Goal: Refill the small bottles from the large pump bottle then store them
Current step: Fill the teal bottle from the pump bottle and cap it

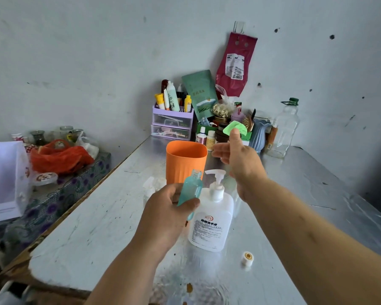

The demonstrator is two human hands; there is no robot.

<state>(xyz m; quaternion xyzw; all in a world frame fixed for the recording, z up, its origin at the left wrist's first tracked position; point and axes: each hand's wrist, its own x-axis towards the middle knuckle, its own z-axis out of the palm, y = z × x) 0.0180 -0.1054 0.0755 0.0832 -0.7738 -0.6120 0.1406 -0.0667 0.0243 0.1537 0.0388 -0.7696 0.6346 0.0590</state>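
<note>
- So far, judging from the left edge of the work, some clear small bottles [151, 187] stand on the table [92, 219] just beside the orange cup [186, 160]. They are blurred, so I cannot tell whether they are filled or capped.
- The left hand [167, 214] grips a teal small bottle [190, 190] round its body. It is tilted, its neck is uncapped, and its mouth is near the pump spout. Its fill level is not readable.
- The orange cup stands just behind, its inside hidden. It is likely the storage spot, and nothing shows as stored in it.
- The large pump bottle [211, 221] stands upright mid-table, with its spout pointing toward the teal bottle's open mouth.
- The right hand [240, 159] hangs open with fingers spread, above and beyond the pump head and apart from it.
- A small white cap [248, 258] lies on the table to the right of the pump bottle and is probably the teal bottle's.
- By my reading, the refill of this bottle is lined up but not pumped. Pressing, capping and storing all remain.
</note>
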